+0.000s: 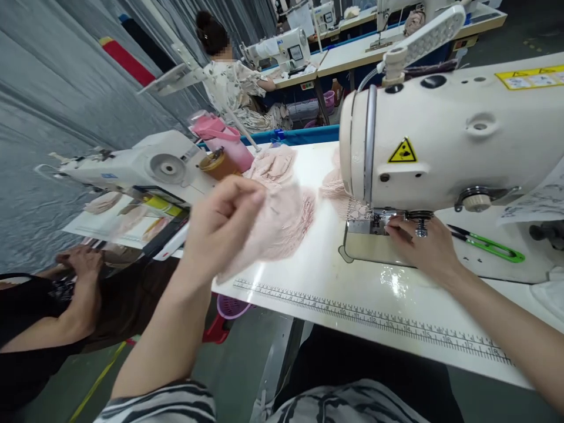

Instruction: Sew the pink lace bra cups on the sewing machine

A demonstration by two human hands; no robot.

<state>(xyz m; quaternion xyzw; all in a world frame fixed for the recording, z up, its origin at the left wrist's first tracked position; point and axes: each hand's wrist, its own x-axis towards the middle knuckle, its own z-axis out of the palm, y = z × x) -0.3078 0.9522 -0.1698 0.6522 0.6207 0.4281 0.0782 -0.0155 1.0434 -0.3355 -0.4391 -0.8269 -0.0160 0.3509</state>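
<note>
My left hand (224, 220) is raised over the left side of the table, its fingers pinched on a pale pink fabric piece (275, 226). This piece has a gathered edge and is slightly blurred. At the needle area of the white sewing machine (434, 141), my right hand (423, 244) has its fingertips together beside the presser foot (383, 216). What those fingers grip, if anything, is too small to make out. Another pink gathered piece (335, 187) lies left of the presser foot, partly hidden by the machine head. Folded pink fabric (272, 164) rests farther back.
Green-handled thread snips (496, 244) lie right of my right hand. A printed ruler (352, 314) runs along the table's front edge. Behind the fabric stand a pink jug (224, 141) and a brown container (219, 164). Co-workers sit at left and behind, near other sewing machines (154, 164).
</note>
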